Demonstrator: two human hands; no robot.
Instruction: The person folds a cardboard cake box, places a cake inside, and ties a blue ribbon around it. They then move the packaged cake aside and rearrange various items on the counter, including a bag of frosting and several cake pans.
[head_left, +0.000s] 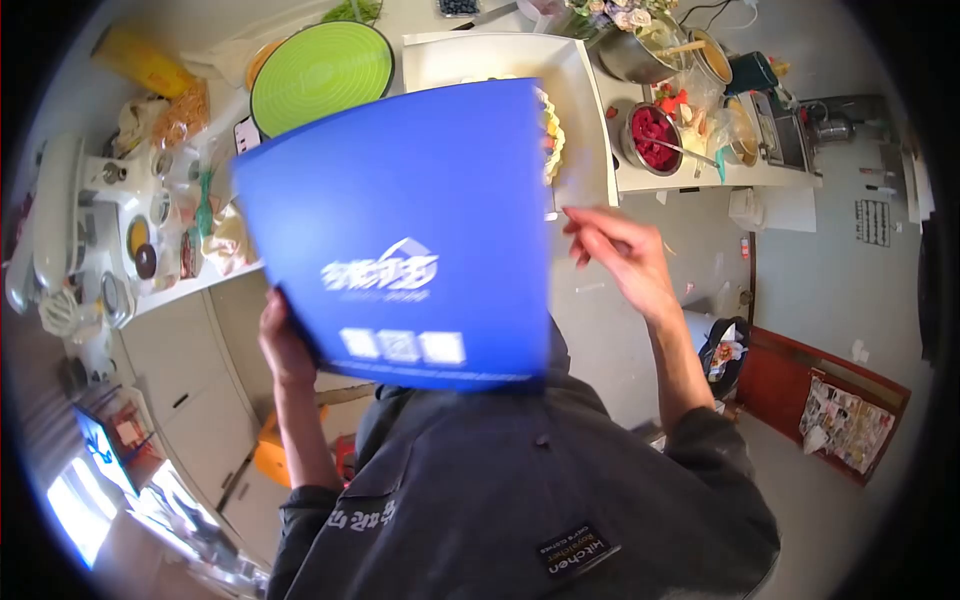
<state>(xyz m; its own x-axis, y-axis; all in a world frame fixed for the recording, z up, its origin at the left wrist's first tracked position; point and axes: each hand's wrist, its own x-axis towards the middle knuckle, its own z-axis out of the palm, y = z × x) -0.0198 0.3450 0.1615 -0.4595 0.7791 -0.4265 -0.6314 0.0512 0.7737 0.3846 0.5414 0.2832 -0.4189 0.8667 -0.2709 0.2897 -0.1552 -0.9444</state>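
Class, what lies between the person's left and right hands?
In the head view, a blue board: the left hand holds its edge; the right hand appears apart from it.

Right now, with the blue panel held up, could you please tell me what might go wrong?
The blue panel could tip: the left hand holds it alone, the right hand is off it. It hides part of the cake in the white box, so its edge might brush the cake.

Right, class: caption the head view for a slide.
Left hand holding a blue printed panel, right hand raised beside it, white box partly hidden behind.
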